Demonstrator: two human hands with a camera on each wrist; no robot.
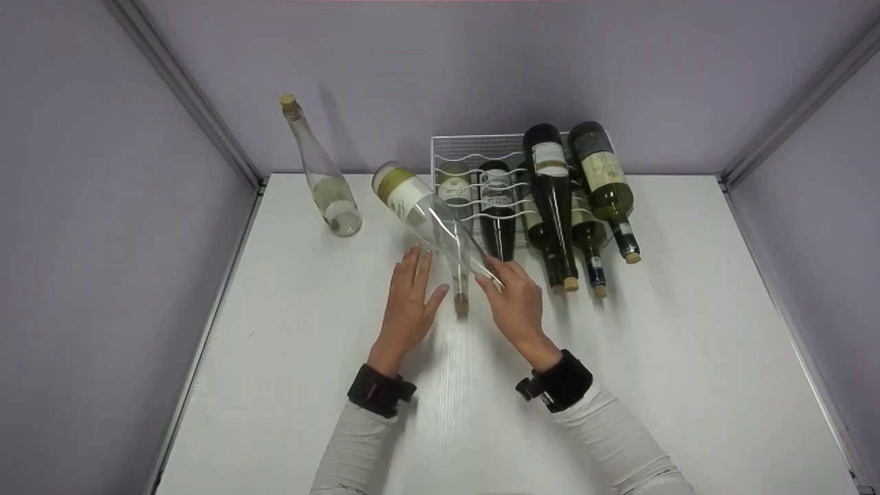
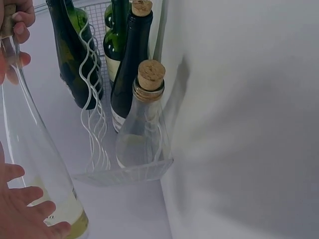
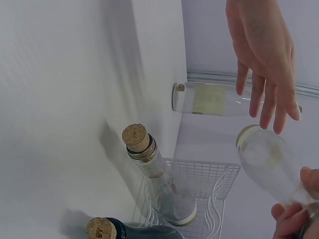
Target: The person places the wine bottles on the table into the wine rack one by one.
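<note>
My right hand (image 1: 517,300) grips the corked neck of a clear glass bottle (image 1: 440,218). This bottle slants up to the left, its base end with a white and gold label farthest from me. Below it, my left hand (image 1: 405,306) is open with straight fingers. In the left wrist view those fingers (image 2: 37,196) overlap the bottle's label end; whether they touch cannot be told. Behind the held bottle, another clear bottle lies in a white wire rack (image 1: 434,148), its cork (image 1: 461,304) facing me. The right wrist view shows the held bottle (image 3: 269,157) between both hands.
Dark bottles (image 1: 496,220) lie in the rack's lower level, necks outward. Two more, a dark one (image 1: 548,196) and a green one (image 1: 605,182), rest on top. A clear corked bottle (image 1: 330,185) stands upright at the left. Walls enclose the white table (image 1: 289,385).
</note>
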